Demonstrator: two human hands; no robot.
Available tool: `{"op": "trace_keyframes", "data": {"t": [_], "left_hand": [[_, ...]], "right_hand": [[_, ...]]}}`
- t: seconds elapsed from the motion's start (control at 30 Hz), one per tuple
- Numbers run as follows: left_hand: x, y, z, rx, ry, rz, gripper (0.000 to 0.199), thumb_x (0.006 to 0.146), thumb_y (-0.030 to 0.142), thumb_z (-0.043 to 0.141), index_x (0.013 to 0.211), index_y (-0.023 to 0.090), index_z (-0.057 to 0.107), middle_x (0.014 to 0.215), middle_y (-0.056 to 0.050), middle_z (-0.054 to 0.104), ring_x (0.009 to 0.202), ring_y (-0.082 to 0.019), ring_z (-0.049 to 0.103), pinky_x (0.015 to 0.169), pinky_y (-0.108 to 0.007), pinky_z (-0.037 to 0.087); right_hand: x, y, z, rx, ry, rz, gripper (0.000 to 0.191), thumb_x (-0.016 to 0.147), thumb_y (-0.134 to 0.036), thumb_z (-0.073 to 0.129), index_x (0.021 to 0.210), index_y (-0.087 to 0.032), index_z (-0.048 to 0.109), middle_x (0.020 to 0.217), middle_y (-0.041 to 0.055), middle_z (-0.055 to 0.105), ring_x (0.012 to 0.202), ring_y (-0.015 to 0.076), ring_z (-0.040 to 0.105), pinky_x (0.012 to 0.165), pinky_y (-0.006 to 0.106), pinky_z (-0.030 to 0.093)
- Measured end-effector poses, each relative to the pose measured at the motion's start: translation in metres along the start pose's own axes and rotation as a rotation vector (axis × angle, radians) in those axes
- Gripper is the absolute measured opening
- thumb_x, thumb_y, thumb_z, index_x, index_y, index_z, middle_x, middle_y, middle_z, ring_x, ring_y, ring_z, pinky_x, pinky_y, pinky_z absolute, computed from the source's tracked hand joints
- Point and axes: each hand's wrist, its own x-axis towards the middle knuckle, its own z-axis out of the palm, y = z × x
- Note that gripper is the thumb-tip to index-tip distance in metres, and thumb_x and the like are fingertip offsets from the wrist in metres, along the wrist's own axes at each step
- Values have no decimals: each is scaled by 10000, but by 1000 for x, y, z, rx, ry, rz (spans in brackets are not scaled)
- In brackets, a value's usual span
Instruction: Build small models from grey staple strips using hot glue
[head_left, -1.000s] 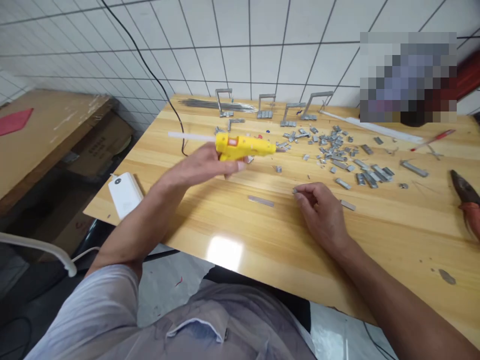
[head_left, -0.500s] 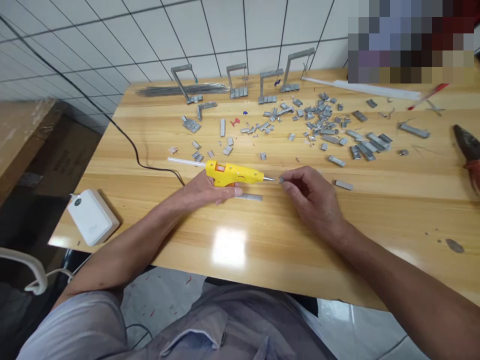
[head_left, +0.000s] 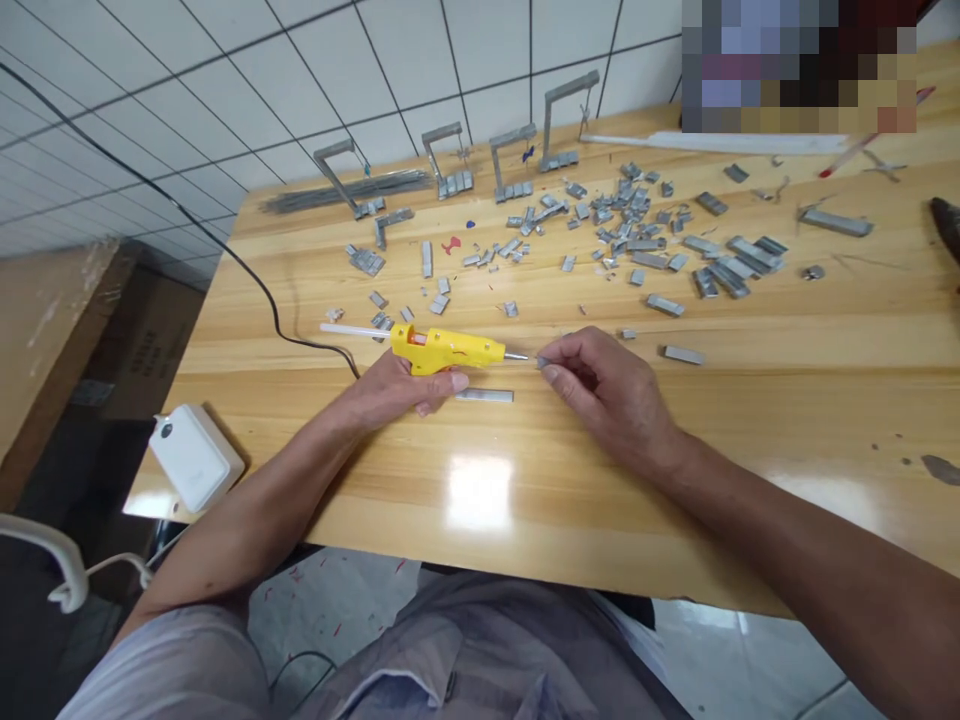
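My left hand (head_left: pixel 405 385) is wrapped round the handle of a yellow glue gun (head_left: pixel 457 349), with a clear glue stick (head_left: pixel 352 330) out of its back end. The gun's metal tip points right, close to a small grey piece (head_left: pixel 543 363) pinched between the thumb and forefinger of my right hand (head_left: pixel 611 395). Whether tip and piece touch is too small to tell. A flat grey strip (head_left: pixel 486 396) lies on the table just below the gun.
Grey angled frames (head_left: pixel 556 120) stand along the back of the wooden table (head_left: pixel 375 490). Many small grey pieces (head_left: pixel 630 215) are scattered beyond my hands. A white box-shaped device (head_left: pixel 196 458) sits at the left edge, near a black cable (head_left: pixel 262 290).
The view has shifted and tilted a little. The glue gun and the pinched piece keep nearly the same places relative to each other; a small grey piece now shows beyond my right hand.
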Motion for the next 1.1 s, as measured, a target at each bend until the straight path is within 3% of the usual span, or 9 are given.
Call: {"op": "trace_keyframes", "data": {"t": [0.17,0.6,0.87,1.1], "left_hand": [[-1,1,2,31,20,-14,373,833,433,800,690,182,563,512,56,480,486,-82,415,500,-228,341],[-3,4,5,42,46,-53,277,840,427,781,832,180,656,514,62,471,484,-91,394,487,-234,327],[4,9,8,41,60,-16,337,806,420,791,679,185,586,484,53,479,476,-92,427,501,-235,341],[3,8,9,48,57,-15,330,796,412,789,682,193,571,501,60,496,477,-90,430,497,-234,362]], "right_hand": [[0,-1,0,17,-10,0,56,979,-236,621,989,-235,677,882,22,715,727,164,627,676,310,499],[0,0,0,12,-22,21,77,979,-252,610,974,-233,684,867,18,704,719,163,608,674,309,478],[1,0,-2,-9,0,3,62,978,-266,629,991,-245,685,826,15,700,703,168,623,638,305,487],[1,1,-1,-1,16,25,44,976,-263,647,979,-243,686,816,13,695,689,162,622,618,298,488]]}}
